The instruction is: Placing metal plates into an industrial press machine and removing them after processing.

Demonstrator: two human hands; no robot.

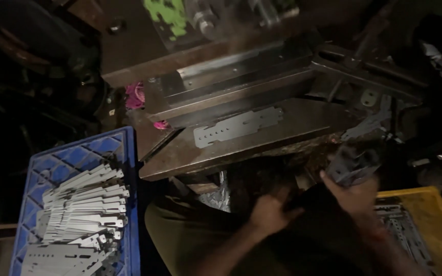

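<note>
The metal plates (353,166) sit bunched in our right hand (354,191), fingers clamped on their lower end, long axis tilting up-right over the yellow crate (431,214), while our left hand (268,213), curled loosely with its grip unclear, lies just beside, lower-left.

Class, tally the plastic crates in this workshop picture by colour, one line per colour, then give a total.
Blue crate, holding flat metal strips: 1
Yellow crate, beside the right hand: 1
Total: 2
</note>
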